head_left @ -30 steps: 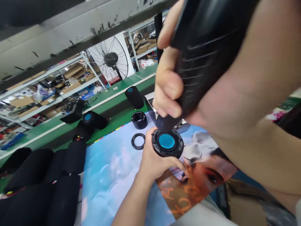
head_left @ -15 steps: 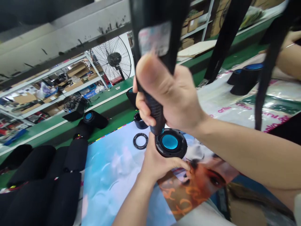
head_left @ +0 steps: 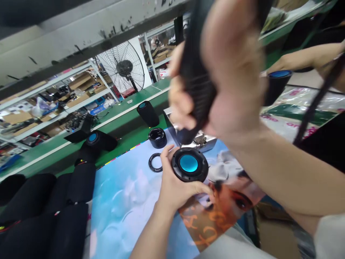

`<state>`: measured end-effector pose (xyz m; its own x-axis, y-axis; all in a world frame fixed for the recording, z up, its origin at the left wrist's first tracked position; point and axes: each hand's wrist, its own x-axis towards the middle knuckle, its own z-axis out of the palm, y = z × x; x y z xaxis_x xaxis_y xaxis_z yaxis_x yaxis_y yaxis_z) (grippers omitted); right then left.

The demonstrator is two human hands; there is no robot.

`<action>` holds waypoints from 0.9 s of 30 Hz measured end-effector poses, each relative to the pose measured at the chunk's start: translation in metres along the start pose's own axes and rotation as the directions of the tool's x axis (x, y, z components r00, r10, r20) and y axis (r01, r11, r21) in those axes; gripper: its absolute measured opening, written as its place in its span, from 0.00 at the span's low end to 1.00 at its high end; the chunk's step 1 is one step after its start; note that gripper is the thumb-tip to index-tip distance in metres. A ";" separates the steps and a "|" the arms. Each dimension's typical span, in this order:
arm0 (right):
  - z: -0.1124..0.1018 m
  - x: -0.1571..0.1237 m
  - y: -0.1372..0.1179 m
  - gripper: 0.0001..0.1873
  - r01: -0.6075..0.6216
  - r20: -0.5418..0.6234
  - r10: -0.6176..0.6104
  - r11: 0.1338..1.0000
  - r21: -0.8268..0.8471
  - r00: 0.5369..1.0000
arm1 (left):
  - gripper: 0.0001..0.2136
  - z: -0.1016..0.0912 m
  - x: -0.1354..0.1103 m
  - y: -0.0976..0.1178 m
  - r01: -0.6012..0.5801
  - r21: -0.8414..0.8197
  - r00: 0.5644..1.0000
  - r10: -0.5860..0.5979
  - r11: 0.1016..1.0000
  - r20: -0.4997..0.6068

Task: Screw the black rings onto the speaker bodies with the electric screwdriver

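Note:
My left hand (head_left: 172,189) is wrapped round a black cylindrical speaker (head_left: 189,164), whose round end with a blue centre faces up. Raised above it, my right hand (head_left: 234,79) grips a black electric screwdriver (head_left: 198,82). Both that hand and the tool are blurred, and the tip hangs just above the speaker's far edge, apparently clear of it. A flat black ring (head_left: 151,163) lies to the left of the speaker. Behind it stands a pile of black rings (head_left: 157,138). A shiny metal box (head_left: 208,144) sits partly hidden behind the screwdriver.
Several black cylinders (head_left: 72,219) lie at the left. More blue-ended speakers (head_left: 148,114) stand or lie along the green bench (head_left: 126,136). A printed poster sheet (head_left: 121,208) covers my work area. Another person's arm (head_left: 304,59) reaches in at the right, beside a speaker (head_left: 276,86).
My right hand has lifted the screwdriver up and to the right, off the speaker's edge. The metal box has come into sight. My left hand still holds the speaker.

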<state>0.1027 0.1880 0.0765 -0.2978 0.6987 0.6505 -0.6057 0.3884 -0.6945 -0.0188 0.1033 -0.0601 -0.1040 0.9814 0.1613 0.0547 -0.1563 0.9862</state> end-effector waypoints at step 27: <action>0.024 -0.012 -0.053 0.32 -0.152 -0.110 0.144 0.986 -0.071 0.983 | 0.49 0.000 0.004 0.006 0.072 -0.015 0.997 -0.072 0.997 0.018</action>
<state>0.1206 0.1447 0.1129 -0.2985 0.8094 0.5057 -0.4993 0.3192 -0.8055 -0.0189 0.1061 -0.0531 -0.0900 0.9919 0.0895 0.0324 -0.0869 0.9957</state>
